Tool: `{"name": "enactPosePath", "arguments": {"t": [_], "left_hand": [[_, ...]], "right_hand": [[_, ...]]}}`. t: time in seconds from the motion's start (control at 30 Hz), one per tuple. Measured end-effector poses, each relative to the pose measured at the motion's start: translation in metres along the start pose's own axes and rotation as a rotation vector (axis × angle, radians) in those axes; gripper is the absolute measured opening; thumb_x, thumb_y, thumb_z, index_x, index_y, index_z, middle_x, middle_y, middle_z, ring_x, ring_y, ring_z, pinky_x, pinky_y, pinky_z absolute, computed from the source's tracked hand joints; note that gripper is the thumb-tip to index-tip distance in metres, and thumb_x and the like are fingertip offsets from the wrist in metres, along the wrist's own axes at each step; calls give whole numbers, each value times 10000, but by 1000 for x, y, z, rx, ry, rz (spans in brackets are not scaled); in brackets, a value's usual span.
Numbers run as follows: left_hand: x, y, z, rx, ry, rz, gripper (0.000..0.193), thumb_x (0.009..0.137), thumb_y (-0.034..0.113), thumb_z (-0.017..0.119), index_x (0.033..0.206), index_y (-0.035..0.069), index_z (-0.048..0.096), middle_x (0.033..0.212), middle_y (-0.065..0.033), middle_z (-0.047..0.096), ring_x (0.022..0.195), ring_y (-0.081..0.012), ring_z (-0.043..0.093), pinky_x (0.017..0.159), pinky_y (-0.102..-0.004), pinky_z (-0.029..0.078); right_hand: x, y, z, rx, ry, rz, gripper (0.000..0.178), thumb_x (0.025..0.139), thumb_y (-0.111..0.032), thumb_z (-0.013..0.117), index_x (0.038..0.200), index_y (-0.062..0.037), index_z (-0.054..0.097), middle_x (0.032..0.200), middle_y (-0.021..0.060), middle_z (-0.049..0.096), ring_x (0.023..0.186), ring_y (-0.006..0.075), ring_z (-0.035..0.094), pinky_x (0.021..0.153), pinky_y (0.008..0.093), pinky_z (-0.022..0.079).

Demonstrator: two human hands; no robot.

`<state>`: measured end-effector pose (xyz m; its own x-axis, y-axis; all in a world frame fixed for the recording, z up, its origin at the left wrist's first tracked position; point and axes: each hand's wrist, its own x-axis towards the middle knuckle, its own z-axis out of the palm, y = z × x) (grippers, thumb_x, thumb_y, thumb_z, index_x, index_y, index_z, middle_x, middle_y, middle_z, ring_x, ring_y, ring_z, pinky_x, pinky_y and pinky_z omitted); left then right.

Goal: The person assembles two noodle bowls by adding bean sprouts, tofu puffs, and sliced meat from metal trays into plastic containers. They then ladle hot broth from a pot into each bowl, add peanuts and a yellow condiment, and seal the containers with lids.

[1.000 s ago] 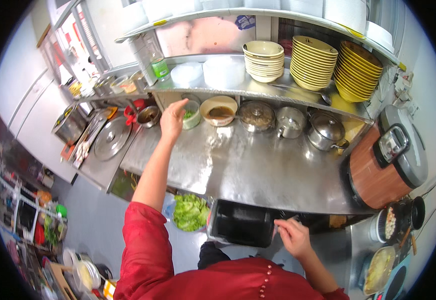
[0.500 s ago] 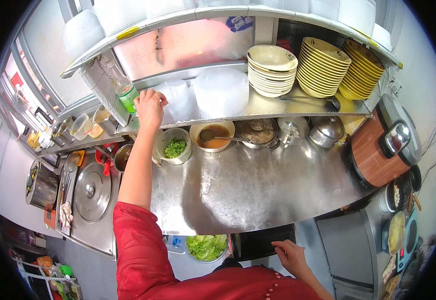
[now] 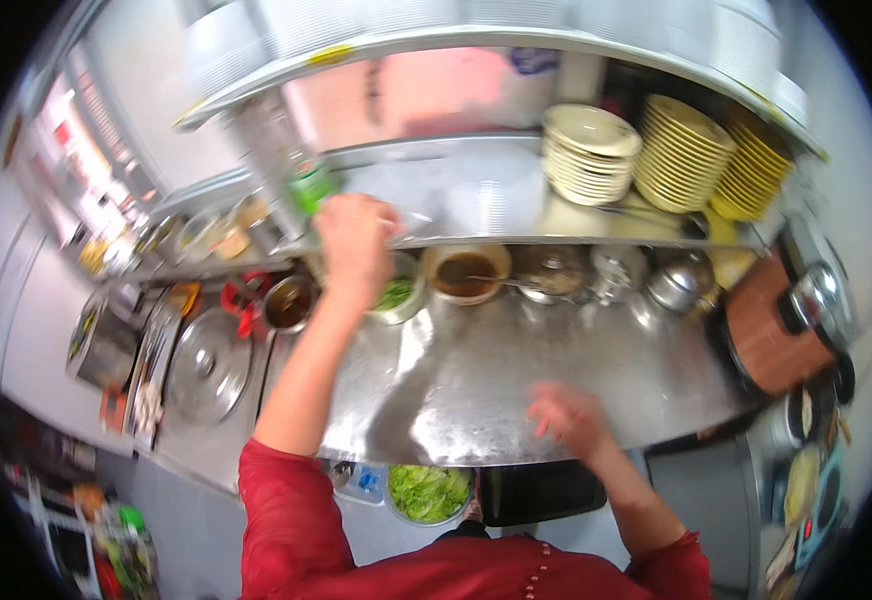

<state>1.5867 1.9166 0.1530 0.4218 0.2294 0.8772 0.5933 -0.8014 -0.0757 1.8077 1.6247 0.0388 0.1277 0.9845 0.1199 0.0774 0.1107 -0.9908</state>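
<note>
My left hand point(image 3: 356, 240) is raised over the bowl of chopped green herbs point(image 3: 396, 293), in front of the shelf edge. Its fingers are smeared by motion, and I cannot make out anything in them. A bottle with a green label point(image 3: 310, 186) stands just behind it, and clear plastic containers point(image 3: 501, 190) sit on the shelf to its right. Over the front part of the steel counter point(image 3: 476, 365), my right hand point(image 3: 568, 415) hovers with its fingers apart and nothing visible in them. A bowl of brown sauce point(image 3: 464, 272) with a ladle stands at the counter's back.
Yellow plates and bowls point(image 3: 684, 155) are stacked on the shelf. Lidded pots point(image 3: 681, 280) line the counter's back, beside a brown cooker point(image 3: 781, 320) at right. A glass lid point(image 3: 210, 365) lies at left. Below the front edge is a bowl of lettuce point(image 3: 426, 493).
My right hand has risen from below the counter edge to over the counter. The left hand has come down slightly and shows nearer the herb bowl. The whole view has shifted with my head.
</note>
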Motion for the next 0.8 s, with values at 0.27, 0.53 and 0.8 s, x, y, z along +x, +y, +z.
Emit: {"name": "enactPosePath", "arguments": {"t": [0.27,0.53,0.8], "left_hand": [[-83,191,-64,-296,-343,380,202,702,181,685,865,114,587,979,-60,574,1115,-248,539,1096,-575,289],[-154,467,-87,-1572,-828,-814,539,906,70,608,1402,-1,407,1128,-98,571,794,-147,606,641,-252,503],[-189,772,-111,-1967,-1425,-593,422,934,18,531,1350,-6,466,819,-27,590,612,-87,556,519,-218,467]], "right_hand": [[17,-35,-66,255,213,191,416,900,-244,595,1258,-36,545,851,49,677,570,65,560,447,188,398],[-334,12,-158,214,621,111,327,949,-188,583,1261,-111,523,865,41,672,571,65,546,485,210,427],[-663,-32,-219,-458,1192,357,354,877,-153,632,1222,-96,572,776,83,660,663,202,641,626,356,525]]}}
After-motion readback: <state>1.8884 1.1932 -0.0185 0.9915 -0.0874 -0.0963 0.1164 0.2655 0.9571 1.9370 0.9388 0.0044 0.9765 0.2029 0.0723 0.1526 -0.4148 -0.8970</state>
